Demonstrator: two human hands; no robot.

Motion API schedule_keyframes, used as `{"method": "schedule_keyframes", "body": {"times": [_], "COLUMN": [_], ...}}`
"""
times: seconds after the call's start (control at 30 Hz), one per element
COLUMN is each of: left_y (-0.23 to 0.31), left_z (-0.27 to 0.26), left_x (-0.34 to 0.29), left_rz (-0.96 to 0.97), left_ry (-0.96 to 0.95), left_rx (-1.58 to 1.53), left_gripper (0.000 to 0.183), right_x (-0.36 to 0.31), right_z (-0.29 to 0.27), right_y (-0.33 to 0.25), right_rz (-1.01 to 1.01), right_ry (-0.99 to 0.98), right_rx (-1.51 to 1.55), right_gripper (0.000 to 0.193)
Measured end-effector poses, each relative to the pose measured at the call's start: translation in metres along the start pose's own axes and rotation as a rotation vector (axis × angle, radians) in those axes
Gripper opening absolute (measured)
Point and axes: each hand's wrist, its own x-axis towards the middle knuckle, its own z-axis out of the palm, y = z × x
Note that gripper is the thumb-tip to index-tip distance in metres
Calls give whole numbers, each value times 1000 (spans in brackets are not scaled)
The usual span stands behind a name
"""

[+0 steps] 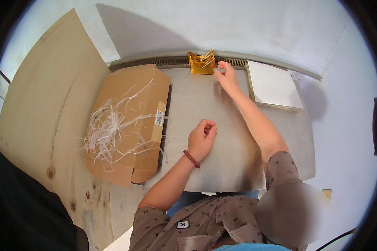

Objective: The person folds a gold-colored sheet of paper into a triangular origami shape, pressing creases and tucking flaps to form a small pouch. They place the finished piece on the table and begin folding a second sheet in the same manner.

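My left hand [202, 139], with a dark red bead bracelet on its wrist, is held over the middle of the metal tabletop [192, 104]. Its fingers are curled in toward the thumb, and what lies inside them, if anything, is hidden. Farther off, my right hand [227, 79] reaches to the back of the table with thumb and fingers apart. Just left of its fingertips stands a shiny gold foil holder [201, 67], open at the top, with thin folded gold pieces sticking up from it.
A flattish cardboard box [144, 90] lies at the left, with a tangle of white strips [109, 129] on top. Beside it rises a large wooden board [50, 88]. A stack of white sheets [276, 85] sits at the back right. Someone's dark sleeve [25, 201] shows at lower left.
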Motion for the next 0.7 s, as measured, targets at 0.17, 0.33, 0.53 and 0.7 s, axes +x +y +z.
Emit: {"method": "schedule_keyframes", "body": {"times": [0.17,0.33,0.53,0.7], "left_y": [-1,-3,-2,1], "left_z": [0,-3,-6,-8], "left_x": [2,4,4,5], "left_rz": [11,5,2,-5], "left_ry": [6,-12,-51,-67], "left_rx": [17,18,13,-6], "left_gripper": [17,16,14,14], "right_x": [-73,-106,-121,-112], "right_z": [-111,-219,-263,-269], "right_y": [-19,-10,18,28], "right_rz": [-385,-469,-415,-422], "right_ry": [-110,-34,-95,-81], "right_rx": [-229,-739,-868,-804], "right_gripper": [28,45,37,24]}}
